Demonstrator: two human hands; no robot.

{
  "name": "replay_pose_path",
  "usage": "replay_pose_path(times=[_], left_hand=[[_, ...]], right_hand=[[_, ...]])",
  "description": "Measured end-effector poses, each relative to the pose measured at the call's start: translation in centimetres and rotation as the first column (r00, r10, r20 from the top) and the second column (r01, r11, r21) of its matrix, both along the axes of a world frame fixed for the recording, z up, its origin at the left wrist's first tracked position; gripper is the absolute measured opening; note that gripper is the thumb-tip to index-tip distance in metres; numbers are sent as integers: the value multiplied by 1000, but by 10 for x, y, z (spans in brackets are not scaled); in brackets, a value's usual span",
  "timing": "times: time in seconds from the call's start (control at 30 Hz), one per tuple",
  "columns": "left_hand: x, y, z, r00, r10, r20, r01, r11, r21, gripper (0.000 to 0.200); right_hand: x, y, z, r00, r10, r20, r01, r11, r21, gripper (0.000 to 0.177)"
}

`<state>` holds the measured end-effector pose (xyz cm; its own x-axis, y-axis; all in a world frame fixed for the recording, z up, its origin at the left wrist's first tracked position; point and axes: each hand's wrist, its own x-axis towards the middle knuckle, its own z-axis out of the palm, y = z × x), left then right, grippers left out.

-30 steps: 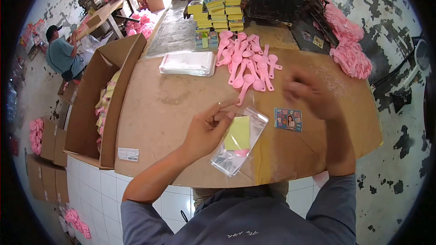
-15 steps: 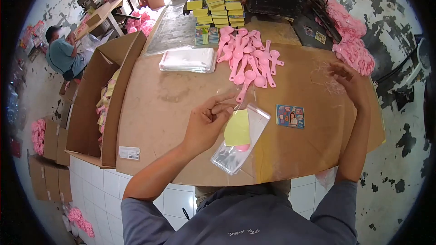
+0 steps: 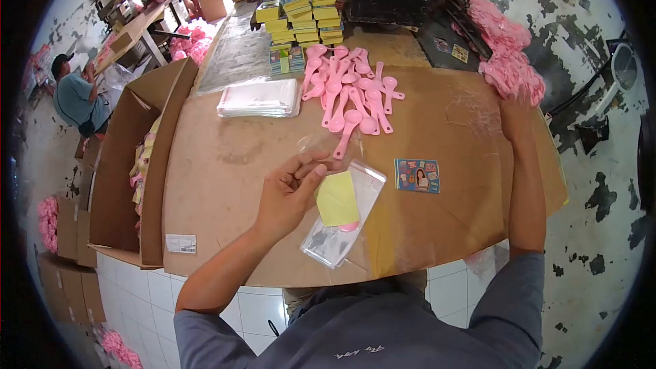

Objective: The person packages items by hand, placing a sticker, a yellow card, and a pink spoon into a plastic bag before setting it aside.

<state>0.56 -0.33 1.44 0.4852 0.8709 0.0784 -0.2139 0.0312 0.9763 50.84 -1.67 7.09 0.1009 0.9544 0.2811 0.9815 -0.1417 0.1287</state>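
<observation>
Nearest lie flat, clear plastic bags on the brown cardboard table cover. Over them is a square piece of yellow paper – a pink rounded edge shows below it. The left hand is closed, thumb and fingers pinching this paper at its upper left corner. To the right lies a small printed blue card, apart from both hands.

At left stands a tall, open brown cardboard box, with yellow and pink pieces inside. Further are a pile of pink plastic spoons and a stack of clear bags. The right hand is at the edge of a heap of pink packets – blurred, so I cannot tell its grip. Behind rise yellow-edged stacks; a person in a teal shirt sits far left.
</observation>
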Motion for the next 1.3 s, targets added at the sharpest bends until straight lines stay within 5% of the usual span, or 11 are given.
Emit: replay_pose_path(times=[0.1, 0.13, 0.2, 0.3, 0.4, 0.47, 0.6, 0.87, 1.07, 1.17, 1.3], left_hand=[[2, 0, 5, 999, 13, -45, -11, 999, 30, 30], [2, 0, 6, 999, 8, -49, -6, 999, 33, 29], [2, -2, 4, 998, -6, -56, 8, 999, 41, 28], [2, 0, -1, 998, -16, -61, 19, 999, 42, 25], [0, 2, -8, 993, -6, -116, 6, 1000, -2, 23], [-2, 3, -11, 980, -7, -199, 2, 1000, -21, 22], [5, -3, 1, 996, 9, -93, -20, 993, -114, 23], [1, 0, -9, 1000, -26, 6, 26, 986, -166, 26], [5, -1, -14, 998, -46, -50, 41, 993, -107, 23], [5, -1, -16, 998, -22, -52, 18, 997, -74, 20], [6, -2, -14, 999, -5, -48, 1, 997, -80, 19]], right_hand=[[0, 1, -9, 979, 70, 190, -107, 975, 196, 34], [-8, 1, 2, 977, 102, -188, -87, 992, 89, 34], [-23, 0, 29, 584, -3, -811, -154, 981, -115, 33], [-43, 2, 13, 866, 201, -457, -189, 979, 74, 29], [-72, 1, -5, 953, 302, 22, -299, 928, 222, 25], [-123, -2, 1, 877, 442, -188, -401, 889, 221, 27], [-207, -11, -7, 378, 459, -804, -635, 761, 135, 40], [-270, -10, -51, -229, 64, -971, -586, 787, 190, 29], [-255, -8, -62, -101, 42, -994, -581, 809, 93, 19], [-251, -7, -60, -54, 184, -981, -654, 736, 174, 16], [-253, -11, -56, -111, 62, -992, -665, 737, 121, 15]])
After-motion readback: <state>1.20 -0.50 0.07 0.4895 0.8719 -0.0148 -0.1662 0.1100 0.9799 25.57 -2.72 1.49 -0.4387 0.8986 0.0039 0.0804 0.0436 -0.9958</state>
